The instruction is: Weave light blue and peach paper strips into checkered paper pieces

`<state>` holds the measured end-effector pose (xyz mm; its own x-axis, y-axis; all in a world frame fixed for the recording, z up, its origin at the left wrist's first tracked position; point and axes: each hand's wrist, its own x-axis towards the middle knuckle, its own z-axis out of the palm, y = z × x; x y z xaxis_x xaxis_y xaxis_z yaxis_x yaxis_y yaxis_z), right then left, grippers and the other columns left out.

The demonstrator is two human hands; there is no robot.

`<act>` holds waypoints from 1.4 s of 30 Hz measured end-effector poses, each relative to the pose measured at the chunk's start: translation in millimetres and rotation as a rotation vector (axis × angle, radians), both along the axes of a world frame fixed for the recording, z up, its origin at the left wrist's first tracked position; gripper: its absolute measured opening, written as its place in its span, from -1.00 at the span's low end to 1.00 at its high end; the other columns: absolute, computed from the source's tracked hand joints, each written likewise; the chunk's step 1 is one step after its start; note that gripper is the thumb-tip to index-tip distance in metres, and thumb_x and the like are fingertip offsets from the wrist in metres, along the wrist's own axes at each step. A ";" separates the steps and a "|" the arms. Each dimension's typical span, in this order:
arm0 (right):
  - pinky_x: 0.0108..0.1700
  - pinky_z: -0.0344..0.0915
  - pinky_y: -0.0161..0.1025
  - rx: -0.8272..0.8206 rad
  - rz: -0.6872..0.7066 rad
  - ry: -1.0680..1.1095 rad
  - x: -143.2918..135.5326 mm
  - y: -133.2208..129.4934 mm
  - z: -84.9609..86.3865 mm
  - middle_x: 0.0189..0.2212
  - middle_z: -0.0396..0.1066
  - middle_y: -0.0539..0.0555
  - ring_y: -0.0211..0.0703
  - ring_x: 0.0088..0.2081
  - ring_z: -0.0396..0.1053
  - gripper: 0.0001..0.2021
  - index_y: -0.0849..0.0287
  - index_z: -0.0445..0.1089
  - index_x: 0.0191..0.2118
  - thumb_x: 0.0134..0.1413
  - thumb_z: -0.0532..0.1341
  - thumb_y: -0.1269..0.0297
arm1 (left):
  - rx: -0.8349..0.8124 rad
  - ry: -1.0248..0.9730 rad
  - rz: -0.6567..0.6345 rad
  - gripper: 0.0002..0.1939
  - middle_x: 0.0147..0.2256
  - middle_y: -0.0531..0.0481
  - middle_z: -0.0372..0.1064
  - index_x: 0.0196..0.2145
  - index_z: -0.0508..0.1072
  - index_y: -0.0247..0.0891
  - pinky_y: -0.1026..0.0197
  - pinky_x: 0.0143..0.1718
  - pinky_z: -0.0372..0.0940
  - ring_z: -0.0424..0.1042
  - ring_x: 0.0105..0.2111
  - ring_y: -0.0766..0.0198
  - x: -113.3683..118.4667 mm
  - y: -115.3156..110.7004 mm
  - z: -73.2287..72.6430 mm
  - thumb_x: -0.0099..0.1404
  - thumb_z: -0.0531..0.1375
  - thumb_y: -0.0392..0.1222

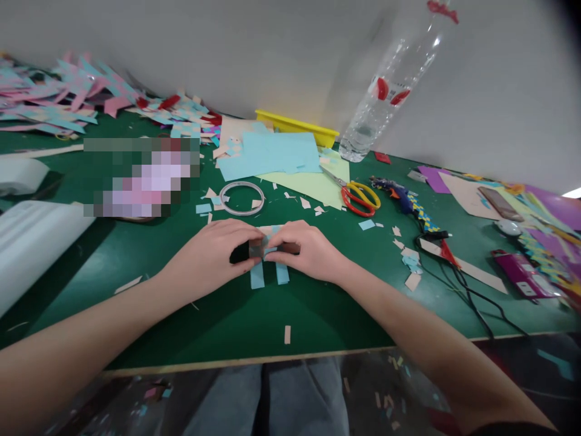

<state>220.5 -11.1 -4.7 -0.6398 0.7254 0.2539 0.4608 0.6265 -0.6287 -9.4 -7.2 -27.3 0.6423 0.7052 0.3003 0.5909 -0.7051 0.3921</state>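
Over the middle of the green table, both my hands are pinched around one small folded paper piece made of light blue (257,277) and peach strips. My left hand (222,247) grips its left side between thumb and fingertips. From the right, my right hand (310,251) pinches the same piece, fingertips almost meeting the left ones. Two light blue strip ends hang down below the fingers, one on the left and a second (282,274) on the right. The folds between my fingertips are partly hidden. A roll of narrow tape (242,212) lies just beyond my hands.
Scissors (361,198) with red and yellow handles lie beyond my right hand. Blue paper sheets (281,151) and a tilted-looking plastic bottle (363,136) stand behind. Cables (467,290) and a purple pack (526,275) are at right. Paper strips (82,91) heap at back left.
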 end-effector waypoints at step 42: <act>-0.15 -0.04 -0.22 0.155 -0.166 -0.190 -11.3 12.5 -19.2 -0.45 0.40 -0.06 -0.26 -0.37 0.27 -0.87 0.18 0.38 -0.35 0.24 0.23 0.29 | 0.257 0.139 -0.148 -0.79 -0.16 -0.07 0.44 -0.24 0.54 -0.13 -0.10 0.04 0.16 0.40 -0.12 0.07 2.9 -8.3 8.5 0.40 0.09 -0.26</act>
<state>209.1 1.4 -23.9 -0.5625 0.7860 0.2567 0.6653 0.6146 -0.4239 -6.5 -15.5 -18.8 0.7796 0.5132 0.3588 0.5097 -0.8530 0.1126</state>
